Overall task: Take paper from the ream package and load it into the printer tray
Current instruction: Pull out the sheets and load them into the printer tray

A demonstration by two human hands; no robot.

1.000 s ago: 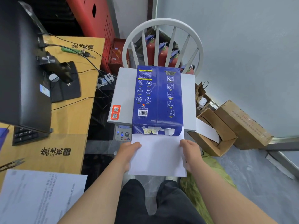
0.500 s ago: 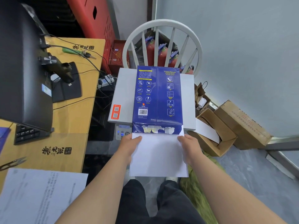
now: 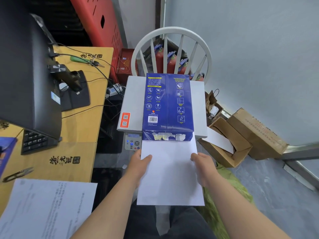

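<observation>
A white chair (image 3: 172,34) stands at the far middle, red extinguishers (image 3: 170,61) behind its slats. On the left, a wooden worktop (image 3: 81,118) carries a black monitor (image 3: 25,69), a keyboard (image 3: 34,142) under its near edge, trailing cables (image 3: 89,80), and a green tag with keys (image 3: 86,60) at the far side. A printed sheet (image 3: 44,209) lies near left, with what may be small snips (image 3: 17,174) just beyond. Two cardboard boxes (image 3: 241,138) sit on the floor at right, one open.

A single head-worn wide-angle view looks steeply forward and down, from close above, onto the flat grey printer (image 3: 132,102); the wooden desk (image 3: 82,121) lies left of it, cardboard boxes (image 3: 241,135) right.
</observation>
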